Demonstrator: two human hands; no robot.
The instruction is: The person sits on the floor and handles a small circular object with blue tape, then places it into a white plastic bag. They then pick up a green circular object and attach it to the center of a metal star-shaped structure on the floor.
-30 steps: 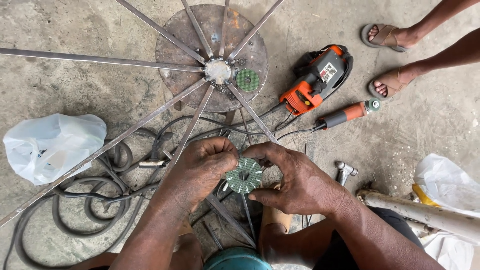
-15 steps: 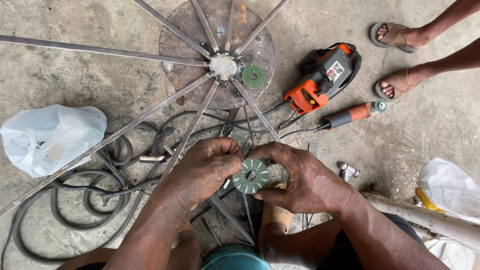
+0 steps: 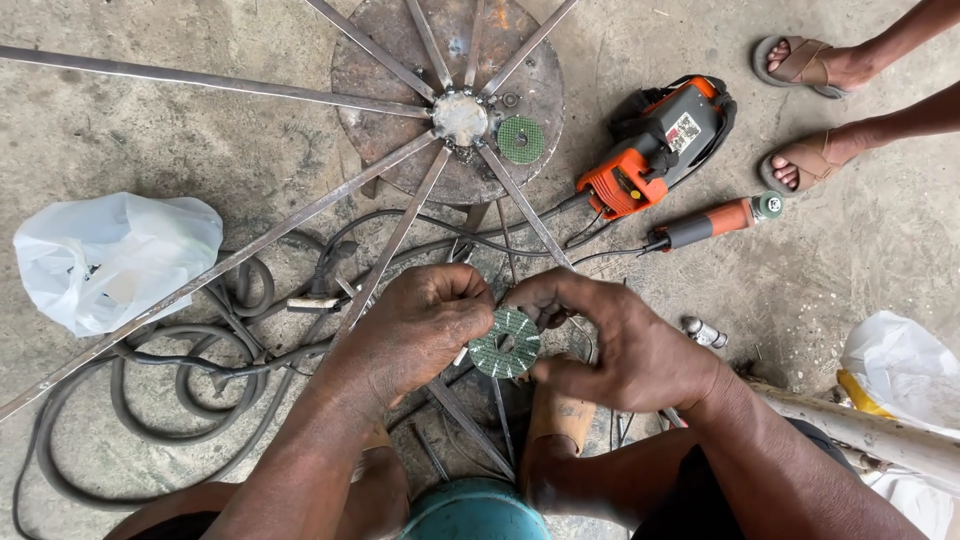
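**Keeping the disc square between both hands**

I have the small round green abrasive disc with a centre hole (image 3: 504, 343) pinched between my two hands, low in the middle of the view, just above the concrete floor (image 3: 200, 130). My left hand (image 3: 420, 330) is curled closed, its fingertips bearing on the left edge of the disc. My right hand (image 3: 620, 345) is closed on the right edge, thumb below and fingers arched over the top.

To do this well, I judge the grip should stay on the rim only, so the centre hole remains free and visible. The disc looks thin and brittle; pressing its faces unevenly could crack it, so I would keep pressure light and even on both sides.

Under my hands run thin rusty metal rods (image 3: 390, 245) that fan out from a round steel hub plate (image 3: 450, 100) farther away, where a second green disc (image 3: 521, 139) lies. Dark coiled cables (image 3: 150, 400) lie to the left, near a white plastic bag (image 3: 110, 255). To the far right sit an orange and black power unit (image 3: 655, 145) and an orange-handled grinder (image 3: 710, 222). Another person's sandalled feet (image 3: 810, 110) stand far right; I would keep the disc well away from them.
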